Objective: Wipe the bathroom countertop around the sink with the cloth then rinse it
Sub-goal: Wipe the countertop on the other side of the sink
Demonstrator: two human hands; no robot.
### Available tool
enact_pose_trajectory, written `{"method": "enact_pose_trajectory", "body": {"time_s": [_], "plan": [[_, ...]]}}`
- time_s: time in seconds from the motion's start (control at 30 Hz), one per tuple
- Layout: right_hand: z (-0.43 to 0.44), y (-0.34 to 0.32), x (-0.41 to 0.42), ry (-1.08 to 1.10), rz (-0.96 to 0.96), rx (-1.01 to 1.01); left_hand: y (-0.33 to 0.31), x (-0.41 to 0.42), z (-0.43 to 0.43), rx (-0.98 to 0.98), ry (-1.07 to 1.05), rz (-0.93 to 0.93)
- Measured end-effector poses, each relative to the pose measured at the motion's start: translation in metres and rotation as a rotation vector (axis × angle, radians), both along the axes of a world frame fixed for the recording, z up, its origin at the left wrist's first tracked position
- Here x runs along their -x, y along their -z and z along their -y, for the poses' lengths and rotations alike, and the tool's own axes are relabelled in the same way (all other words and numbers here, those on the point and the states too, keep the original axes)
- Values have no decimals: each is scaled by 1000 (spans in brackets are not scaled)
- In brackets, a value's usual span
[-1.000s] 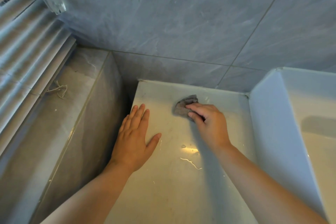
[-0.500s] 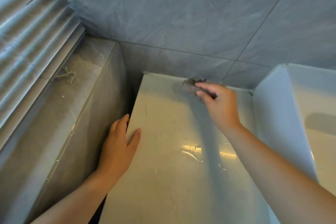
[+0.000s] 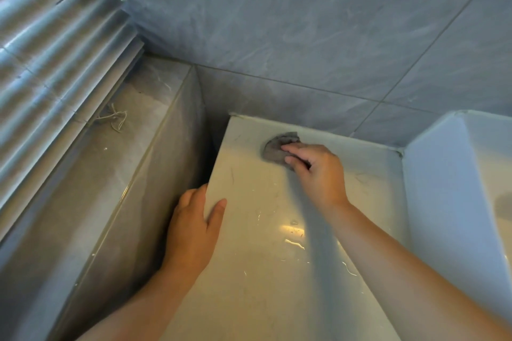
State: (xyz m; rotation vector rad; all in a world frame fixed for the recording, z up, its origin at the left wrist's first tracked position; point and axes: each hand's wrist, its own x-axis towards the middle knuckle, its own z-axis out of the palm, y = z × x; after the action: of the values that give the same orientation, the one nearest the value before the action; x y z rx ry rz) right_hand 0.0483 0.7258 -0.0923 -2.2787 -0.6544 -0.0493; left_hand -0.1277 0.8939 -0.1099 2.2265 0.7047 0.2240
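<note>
Small grey cloth (image 3: 278,148), crumpled, lies on pale glossy surface (image 3: 263,271) nr its back edge, left of centre. White sink (image 3: 443,188) rises at right, apart.
</note>
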Motion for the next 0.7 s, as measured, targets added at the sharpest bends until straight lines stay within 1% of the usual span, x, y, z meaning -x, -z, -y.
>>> {"method": "enact_pose_trajectory", "body": {"time_s": [0.3,0.4,0.47,0.57,0.63,0.7], "plan": [[11,-4,56,-95,-68,-25,0,0,0,-2,-3,3],[11,-11,55,-63,-189,-72,1,-1,0,-25,-4,-11],[6,-19,46,-9,-215,-149,2,-1,0,-28,-8,-13],[-8,-32,16,60,-128,-211,4,-1,0,-44,-10,-6],[-20,-35,-9,49,-47,-151,6,-1,-1,-50,-11,-5],[-30,-29,-28,17,-12,-37,8,-2,-2,-51,-12,-3]]}}
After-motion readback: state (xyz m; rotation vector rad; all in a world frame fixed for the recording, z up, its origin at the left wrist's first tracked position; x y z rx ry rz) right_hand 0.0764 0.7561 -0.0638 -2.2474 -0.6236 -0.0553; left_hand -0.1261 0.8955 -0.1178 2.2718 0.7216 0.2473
